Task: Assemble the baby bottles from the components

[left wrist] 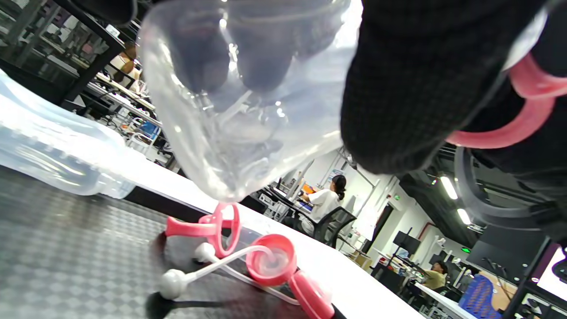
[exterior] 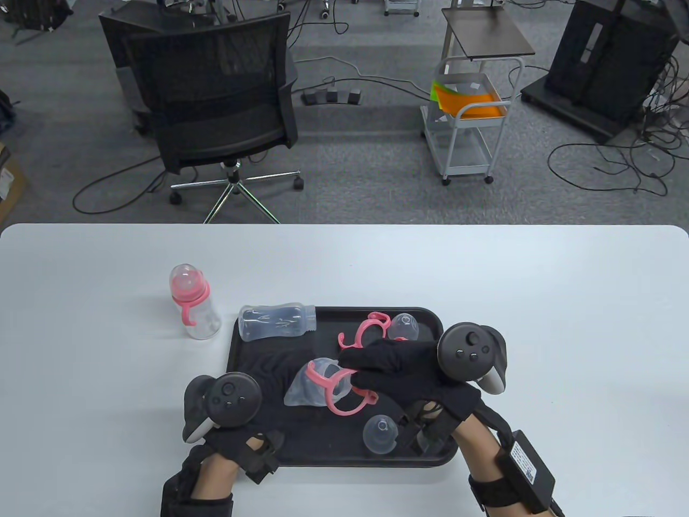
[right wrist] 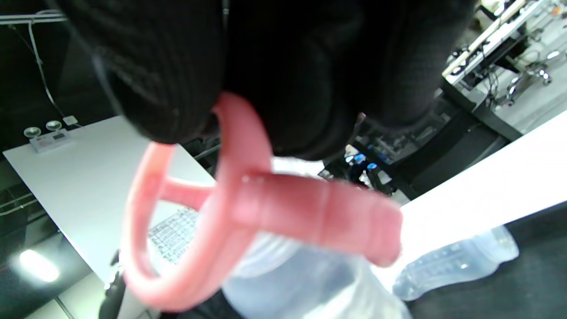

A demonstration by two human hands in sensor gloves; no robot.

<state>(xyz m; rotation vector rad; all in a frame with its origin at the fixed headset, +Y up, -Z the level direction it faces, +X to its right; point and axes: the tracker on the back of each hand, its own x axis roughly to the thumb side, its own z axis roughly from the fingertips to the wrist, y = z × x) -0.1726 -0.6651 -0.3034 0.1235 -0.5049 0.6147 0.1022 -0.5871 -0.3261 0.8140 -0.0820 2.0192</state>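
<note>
Left hand point(exterior: 226, 409) fingers grip clear bottle point(exterior: 312, 385) above black tray point(exterior: 258, 371); right hand point(exterior: 409, 371) fingers pinch pink handle ring point(exterior: 344, 401) on its neck. Second bottle point(exterior: 277, 321) lies on tray, finished bottle point(exterior: 191, 301) stands on table point(exterior: 565, 323).

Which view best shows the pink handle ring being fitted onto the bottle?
The table view: the pink handle ring sits whole around the clear bottle, under the right hand. The right wrist view shows it close but blurred; the left wrist view catches only an arc.
</note>
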